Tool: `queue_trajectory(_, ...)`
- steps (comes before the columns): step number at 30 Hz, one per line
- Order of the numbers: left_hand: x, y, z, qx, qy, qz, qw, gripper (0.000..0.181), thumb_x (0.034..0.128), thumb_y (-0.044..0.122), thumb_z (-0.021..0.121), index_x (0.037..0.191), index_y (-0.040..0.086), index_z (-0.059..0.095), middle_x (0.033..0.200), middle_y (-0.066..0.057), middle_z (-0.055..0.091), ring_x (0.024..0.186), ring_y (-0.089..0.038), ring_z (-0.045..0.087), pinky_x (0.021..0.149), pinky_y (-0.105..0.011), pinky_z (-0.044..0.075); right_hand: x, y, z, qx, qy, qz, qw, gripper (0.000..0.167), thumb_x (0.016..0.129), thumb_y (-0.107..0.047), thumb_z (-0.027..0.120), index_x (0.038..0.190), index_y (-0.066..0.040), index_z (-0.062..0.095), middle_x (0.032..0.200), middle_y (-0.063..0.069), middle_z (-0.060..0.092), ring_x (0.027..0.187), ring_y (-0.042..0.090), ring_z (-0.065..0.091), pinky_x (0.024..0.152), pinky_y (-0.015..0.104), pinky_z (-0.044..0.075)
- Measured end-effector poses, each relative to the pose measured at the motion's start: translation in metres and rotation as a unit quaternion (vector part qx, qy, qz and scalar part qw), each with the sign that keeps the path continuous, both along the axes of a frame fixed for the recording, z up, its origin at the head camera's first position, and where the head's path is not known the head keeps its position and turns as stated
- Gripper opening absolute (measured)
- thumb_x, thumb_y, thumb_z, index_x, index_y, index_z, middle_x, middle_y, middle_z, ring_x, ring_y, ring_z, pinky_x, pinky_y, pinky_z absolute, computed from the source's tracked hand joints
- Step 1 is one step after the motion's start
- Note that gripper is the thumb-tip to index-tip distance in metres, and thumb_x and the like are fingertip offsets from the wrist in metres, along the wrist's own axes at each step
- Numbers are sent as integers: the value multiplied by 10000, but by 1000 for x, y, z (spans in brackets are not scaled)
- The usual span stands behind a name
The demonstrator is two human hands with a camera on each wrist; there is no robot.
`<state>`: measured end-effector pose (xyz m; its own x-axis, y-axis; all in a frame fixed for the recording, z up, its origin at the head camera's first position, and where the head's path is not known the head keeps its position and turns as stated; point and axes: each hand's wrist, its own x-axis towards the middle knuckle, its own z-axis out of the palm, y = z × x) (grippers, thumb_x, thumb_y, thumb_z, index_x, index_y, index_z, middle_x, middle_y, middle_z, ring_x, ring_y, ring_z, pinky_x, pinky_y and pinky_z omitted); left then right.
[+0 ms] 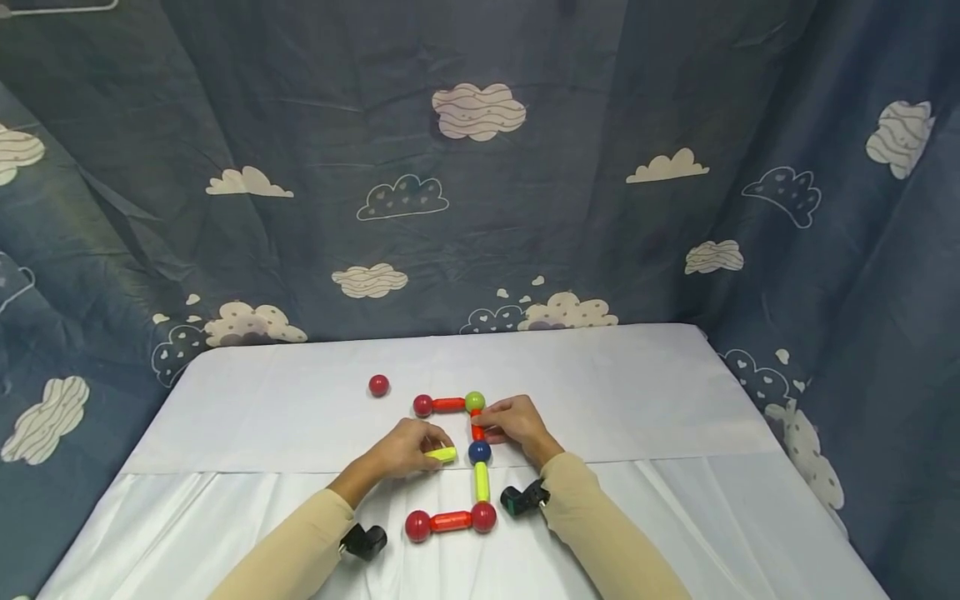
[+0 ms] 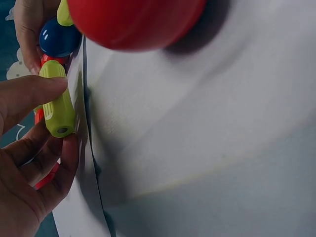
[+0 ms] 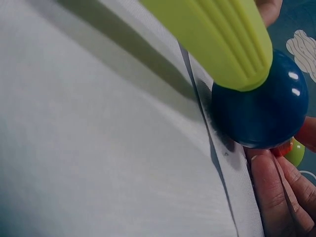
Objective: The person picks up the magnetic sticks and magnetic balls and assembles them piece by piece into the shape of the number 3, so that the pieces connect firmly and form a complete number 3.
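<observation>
My left hand (image 1: pixel 408 447) pinches a loose yellow-green magnetic rod (image 2: pixel 59 103) between thumb and fingers, its near end just left of the blue ball (image 1: pixel 479 452). With thumb and fingers my right hand (image 1: pixel 517 427) grips the upright red rod (image 1: pixel 477 427), which joins the blue ball to the green ball (image 1: pixel 475 402). From the green ball a red rod (image 1: pixel 449 405) runs left to a red ball (image 1: pixel 423 406). Below the blue ball, a yellow-green rod (image 1: pixel 482 482) reaches a red ball (image 1: pixel 483 517); another red rod (image 1: pixel 451 522) links that to a red ball (image 1: pixel 417 526).
A separate red ball (image 1: pixel 378 385) lies toward the back left on the white-covered table (image 1: pixel 637 375). Dark curtains (image 1: pixel 525 217) with cloud prints hang behind and at both sides. Black wrist cameras (image 1: pixel 364 542) sit on both forearms, close to the lower rods.
</observation>
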<state>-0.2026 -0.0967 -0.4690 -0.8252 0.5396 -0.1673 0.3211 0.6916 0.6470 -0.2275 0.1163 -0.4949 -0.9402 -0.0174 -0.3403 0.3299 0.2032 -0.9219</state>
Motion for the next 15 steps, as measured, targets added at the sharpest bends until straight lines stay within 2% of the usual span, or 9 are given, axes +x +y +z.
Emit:
queue_trajectory(8,0,5,-3,-212,6,50,9998,254,794,53,764,1039,106,725,847,50,625,788,-125,530,739,-277,477,1,-1,-2,67,-88,-13,9999,247,763,-86,798,946,48,697,794,100,708,624,142,672,578,277,551)
queue_trajectory(15,-2,10,-3,-218,17,-90,9997,259,797,57,759,1051,99,722,842,49,612,800,-135,525,750,-295,465,0,0,0,68,-88,-44,9999,267,759,-109,809,948,42,695,814,102,704,647,151,680,593,283,555)
